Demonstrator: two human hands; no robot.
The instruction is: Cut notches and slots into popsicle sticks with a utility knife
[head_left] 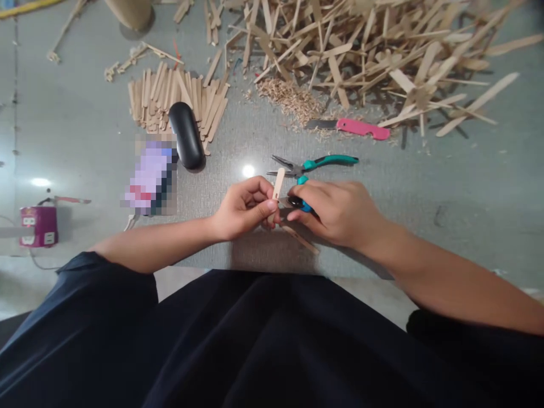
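Upright between the thumb and fingers of my left hand (249, 208) is a wooden craft stick (279, 182). A small dark notch or mark shows low on it. My right hand (340, 209) is closed around a hand tool (305, 205) with a blue and black grip. Its metal jaws or blades point left at the stick, close to my left fingertips; the exact kind is unclear. Another stick piece (304, 239) slants below my hands. Just beyond them lie teal-handled needle-nose pliers (329, 162), jaws apart, one handle partly hidden by my right hand.
A pink-handled knife (363, 128) lies beside wood shavings (289, 99). Behind spreads a large heap of craft sticks (382, 51). Further left are cut sticks (161, 90), a black case (187, 136), a blurred phone (148, 175) and a purple power socket box (42, 225).
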